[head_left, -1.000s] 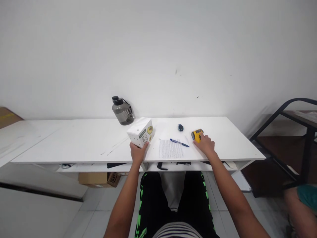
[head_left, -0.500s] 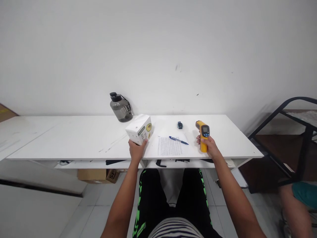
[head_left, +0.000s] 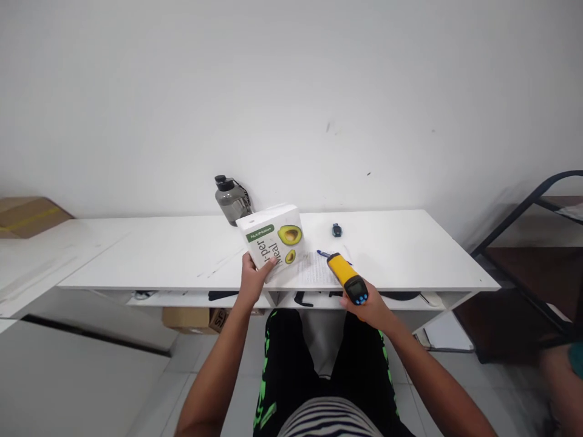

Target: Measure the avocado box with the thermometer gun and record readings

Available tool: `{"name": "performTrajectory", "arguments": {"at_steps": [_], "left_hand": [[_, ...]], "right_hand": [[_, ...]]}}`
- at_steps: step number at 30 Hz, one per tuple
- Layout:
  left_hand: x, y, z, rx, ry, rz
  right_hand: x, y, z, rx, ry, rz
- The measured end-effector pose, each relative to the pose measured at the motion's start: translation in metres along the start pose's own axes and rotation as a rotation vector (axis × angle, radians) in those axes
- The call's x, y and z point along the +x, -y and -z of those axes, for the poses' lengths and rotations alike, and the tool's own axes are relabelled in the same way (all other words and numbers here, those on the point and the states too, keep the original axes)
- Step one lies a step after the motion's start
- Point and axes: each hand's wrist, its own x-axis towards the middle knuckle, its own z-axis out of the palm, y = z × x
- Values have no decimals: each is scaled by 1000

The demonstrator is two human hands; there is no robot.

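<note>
A white box with avocado pictures (head_left: 273, 240) is tilted in my left hand (head_left: 255, 276), its printed face turned toward me. My left thumb lies across that face. My right hand (head_left: 370, 308) is wrapped round the handle of a yellow and black infrared thermometer (head_left: 347, 278), whose nose points forward and left toward the box. Its small screen and blue buttons face up at me. Beneath its nose, partly hidden, lie a blue pen (head_left: 323, 254) and a sheet of written paper (head_left: 314, 273).
A grey water bottle (head_left: 231, 203) stands by the wall behind the box. A small dark watch-like device (head_left: 336, 230) lies on the white desk (head_left: 159, 255). At the far left sits a cardboard box (head_left: 31, 216); a black metal frame (head_left: 514, 224) stands at right.
My left hand has turned the box so its avocado face shows more fully. My right hand has brought the thermometer left and nearer to me, swinging its nose toward the box.
</note>
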Motion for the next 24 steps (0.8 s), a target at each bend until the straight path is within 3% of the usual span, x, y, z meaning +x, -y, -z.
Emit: {"name": "performTrajectory", "arguments": {"at_steps": [7, 11, 24], "left_hand": [[-51, -41, 2, 2, 210, 44], [-64, -44, 1, 7, 260, 34], [-80, -43, 1, 53, 260, 36]], "right_hand": [[-4, 51, 4, -163, 139, 138], [-8, 61, 3, -218, 167, 141], [-9, 67, -4, -315, 205, 212]]}}
